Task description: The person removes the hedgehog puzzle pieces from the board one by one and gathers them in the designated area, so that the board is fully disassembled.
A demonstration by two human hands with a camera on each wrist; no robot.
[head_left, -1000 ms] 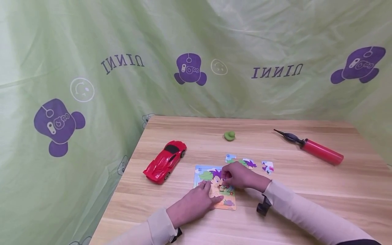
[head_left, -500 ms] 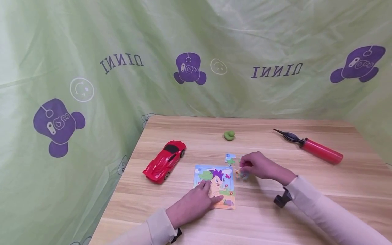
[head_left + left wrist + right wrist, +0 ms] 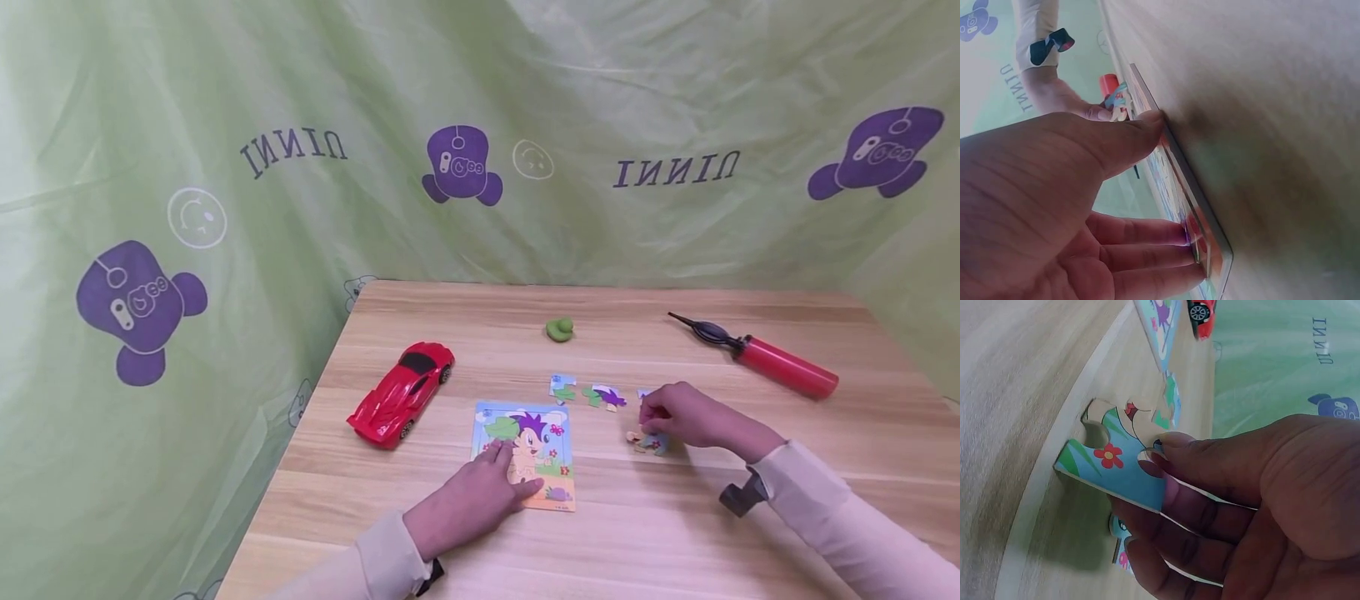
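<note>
My left hand point(image 3: 472, 504) rests on the puzzle board point(image 3: 561, 475), which lies flat on the table and has a cartoon hedgehog picture. In the left wrist view, the thumb point(image 3: 1138, 134) touches the board's near edge and the other fingers touch its face. To the right of the board, my right hand point(image 3: 686, 414) pinches a puzzle piece point(image 3: 1107, 450) between thumb and fingers. That piece is blue and beige with a red flower, held tilted above the table. Loose puzzle pieces point(image 3: 606, 397) lie behind the board, and another is partly hidden behind the right hand.
A red toy car point(image 3: 405, 393) stands left of the board. A small green duck point(image 3: 559, 329) sits farther back. At the right lies a red hand pump point(image 3: 787, 367) with a black nozzle. A green printed curtain point(image 3: 570, 225) hangs behind the wooden table.
The right hand has moved off the board to the right, past the loose pieces, carrying the puzzle piece. More of the board's picture shows. The left hand has stayed in place.
</note>
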